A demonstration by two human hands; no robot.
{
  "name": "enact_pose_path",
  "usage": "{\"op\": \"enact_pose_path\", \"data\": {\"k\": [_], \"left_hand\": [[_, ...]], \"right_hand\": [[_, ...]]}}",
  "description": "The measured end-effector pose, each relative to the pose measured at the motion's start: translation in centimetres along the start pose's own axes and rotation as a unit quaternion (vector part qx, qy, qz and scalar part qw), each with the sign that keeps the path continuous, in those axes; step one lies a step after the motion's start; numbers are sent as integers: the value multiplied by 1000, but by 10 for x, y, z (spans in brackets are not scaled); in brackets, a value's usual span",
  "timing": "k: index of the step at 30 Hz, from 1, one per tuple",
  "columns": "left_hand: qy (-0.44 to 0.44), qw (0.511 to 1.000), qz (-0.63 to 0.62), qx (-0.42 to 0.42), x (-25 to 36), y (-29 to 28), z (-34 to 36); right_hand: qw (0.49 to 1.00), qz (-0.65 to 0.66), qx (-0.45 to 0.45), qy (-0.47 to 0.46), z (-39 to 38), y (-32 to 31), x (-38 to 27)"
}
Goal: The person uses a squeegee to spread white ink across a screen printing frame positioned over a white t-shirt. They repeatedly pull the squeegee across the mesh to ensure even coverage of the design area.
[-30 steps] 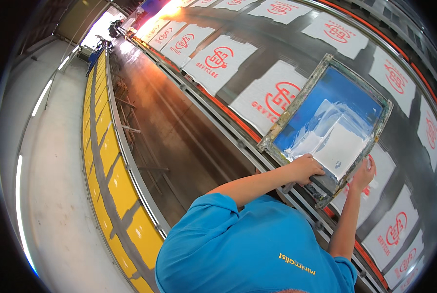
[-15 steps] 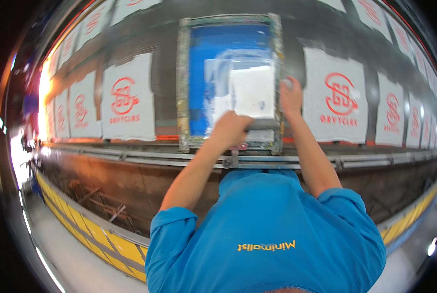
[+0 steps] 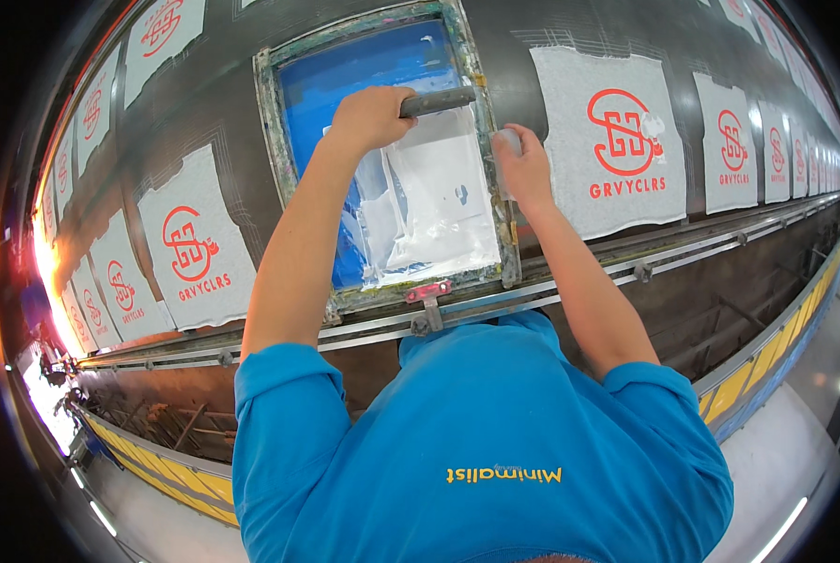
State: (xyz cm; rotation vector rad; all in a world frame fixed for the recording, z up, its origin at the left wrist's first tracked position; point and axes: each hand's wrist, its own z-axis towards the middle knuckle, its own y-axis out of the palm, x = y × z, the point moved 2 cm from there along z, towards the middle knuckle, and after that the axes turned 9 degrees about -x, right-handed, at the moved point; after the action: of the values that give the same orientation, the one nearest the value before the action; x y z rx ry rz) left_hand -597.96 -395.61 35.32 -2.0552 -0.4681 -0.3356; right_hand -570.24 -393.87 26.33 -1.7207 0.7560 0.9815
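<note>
My left hand (image 3: 371,119) is closed round a squeegee's dark handle (image 3: 439,101), held across the far part of a blue printing screen (image 3: 312,80). White ink (image 3: 429,230) lies thick over the screen's right and near parts, with a small dark spot in it. The screen's frame (image 3: 268,103) is worn and paint-stained. Beside its right rail, my right hand (image 3: 526,169) has its fingers curled round a pale, rounded piece (image 3: 507,145). Whether that piece is fixed to the frame I cannot tell. What lies under the screen is hidden.
Cut pale fabric panels with red prints lie along the dark table on both sides, the nearest being a right panel (image 3: 617,206) and a left panel (image 3: 199,272). A metal rail (image 3: 570,281) runs along the table's near edge. A pink clamp (image 3: 427,291) meets the frame there.
My left hand has moved the squeegee from the screen's near end to its far part. My right hand stays at the frame's right side. The whole view has turned.
</note>
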Motion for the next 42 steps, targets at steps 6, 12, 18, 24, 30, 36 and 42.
{"op": "enact_pose_path", "data": {"k": [6,12,18,24,30,36,42], "left_hand": [[-11,1000,25,8,-3,-5,0],[-21,997,50,48,8,23,-24],[56,992,7,111,56,127,-136],[-4,984,-70,-164,30,59,-80],[-55,998,16,-15,2,-6,-4],[-84,995,42,43,50,72,-77],[4,992,-2,123,71,146,-157]], "right_hand": [[898,-245,-108,-349,59,10,-136],[849,-381,-208,-303,50,45,-107],[863,-317,-176,-352,-103,8,-57],[816,-365,-350,-279,-27,8,-93],[849,-372,-239,-290,78,37,-127],[845,-350,-189,-357,-22,20,-70],[857,-278,-225,-371,-127,-8,-55]]}}
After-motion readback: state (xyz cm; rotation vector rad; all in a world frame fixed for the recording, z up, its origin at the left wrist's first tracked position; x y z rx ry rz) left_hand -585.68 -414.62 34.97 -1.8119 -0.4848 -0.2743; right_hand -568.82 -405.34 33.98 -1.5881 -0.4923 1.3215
